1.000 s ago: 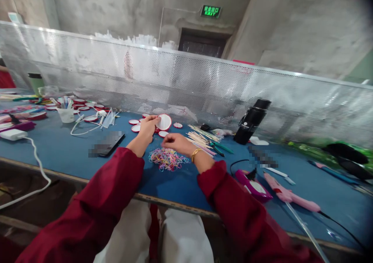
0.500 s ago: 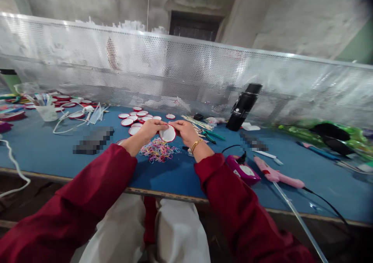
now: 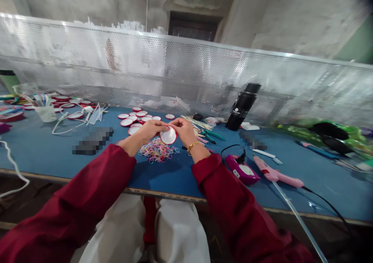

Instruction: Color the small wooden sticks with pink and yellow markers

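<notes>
My left hand and my right hand meet over the blue table, both pinching one round white disc with a red rim. The disc is tilted toward me. Just below it lies a heap of thin coloured rubber bands. Behind my hands, several more red-rimmed discs are scattered flat on the table. A gold bracelet is on my right wrist.
A pink glue gun with a clear stick and a magenta device lie to the right. A black bottle stands by the perforated metal fence. Sticks and green-handled pliers lie behind my right hand; a plastic cup far left.
My left hand brought the disc from the far pile toward me. My right hand left the rubber bands and joined it on the disc. The disc now tilts more upright.
</notes>
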A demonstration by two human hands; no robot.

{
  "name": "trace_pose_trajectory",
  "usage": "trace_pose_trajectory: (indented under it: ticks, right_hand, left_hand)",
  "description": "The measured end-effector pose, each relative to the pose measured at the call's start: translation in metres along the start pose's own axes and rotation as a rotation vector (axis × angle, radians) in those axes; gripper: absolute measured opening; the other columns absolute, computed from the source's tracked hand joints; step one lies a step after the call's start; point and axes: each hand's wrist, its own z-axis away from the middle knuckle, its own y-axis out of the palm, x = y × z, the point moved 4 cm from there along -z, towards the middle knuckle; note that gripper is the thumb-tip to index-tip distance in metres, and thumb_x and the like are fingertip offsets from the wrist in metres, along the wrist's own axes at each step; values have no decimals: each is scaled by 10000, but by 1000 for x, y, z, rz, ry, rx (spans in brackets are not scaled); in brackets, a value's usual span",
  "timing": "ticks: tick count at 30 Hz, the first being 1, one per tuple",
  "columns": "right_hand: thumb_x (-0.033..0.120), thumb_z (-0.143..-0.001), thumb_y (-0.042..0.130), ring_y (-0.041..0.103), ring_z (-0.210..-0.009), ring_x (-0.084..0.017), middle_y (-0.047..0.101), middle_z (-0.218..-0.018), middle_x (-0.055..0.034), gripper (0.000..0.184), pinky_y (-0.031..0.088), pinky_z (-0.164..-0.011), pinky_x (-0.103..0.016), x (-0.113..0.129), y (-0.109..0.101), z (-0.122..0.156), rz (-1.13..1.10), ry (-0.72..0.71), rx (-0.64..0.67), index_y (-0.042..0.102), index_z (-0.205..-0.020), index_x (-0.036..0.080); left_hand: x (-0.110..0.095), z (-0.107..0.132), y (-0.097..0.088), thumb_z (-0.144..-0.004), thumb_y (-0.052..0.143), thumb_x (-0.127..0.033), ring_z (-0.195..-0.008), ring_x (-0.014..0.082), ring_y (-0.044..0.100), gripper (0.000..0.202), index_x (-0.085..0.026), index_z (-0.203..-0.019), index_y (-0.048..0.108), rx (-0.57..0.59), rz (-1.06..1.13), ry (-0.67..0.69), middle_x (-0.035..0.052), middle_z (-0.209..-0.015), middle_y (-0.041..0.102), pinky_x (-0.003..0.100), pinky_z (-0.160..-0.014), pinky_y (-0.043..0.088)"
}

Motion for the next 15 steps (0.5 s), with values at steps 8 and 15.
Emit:
trace_pose_trajectory:
  ticks: [8, 15]
  right_hand:
    - [385, -596, 749, 445, -504, -95, 564, -553, 37, 218, 374, -507, -256, -11, 1, 0, -122, 175, -48, 641, -637, 201]
    - [389, -557, 763, 350, -473, -73, 445, -488, 75, 303, 308, -463, -228, -11, 0, 0, -252, 226, -66, 519, -583, 212]
  left_hand:
    - [-9, 1, -10, -601, 805, -212, -688, 127, 602, 214, -139, -791, 739, -24, -10, 20, 58, -774, 703, 287, -706, 458]
    - [-16, 11, 9, -614, 789, -193, -827, 147, 613, 172, -147, -775, 748, 117, -58, 95, 89, -958, 708, 292, -776, 448]
